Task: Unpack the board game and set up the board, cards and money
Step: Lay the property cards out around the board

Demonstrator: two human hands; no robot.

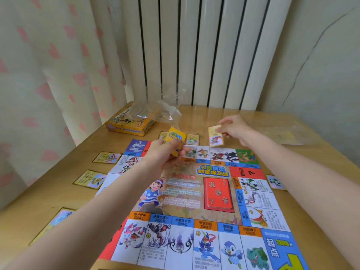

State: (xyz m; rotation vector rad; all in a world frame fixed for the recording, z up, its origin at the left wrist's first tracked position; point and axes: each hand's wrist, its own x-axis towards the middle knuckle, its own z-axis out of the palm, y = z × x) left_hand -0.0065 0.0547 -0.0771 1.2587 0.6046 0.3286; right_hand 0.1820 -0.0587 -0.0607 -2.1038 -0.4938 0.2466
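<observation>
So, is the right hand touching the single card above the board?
Touching. The head view shows the right hand pinching the single card by its top edge, above the board.

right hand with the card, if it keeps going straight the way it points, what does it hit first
The right hand points left and slightly down, holding a card. Going straight on, it would probably first meet the card lying by the board's far edge, or the deck in the left hand; depth is unclear.

Board [187, 193] reads 机会卡 on its red panel — corner square 起点.
</observation>
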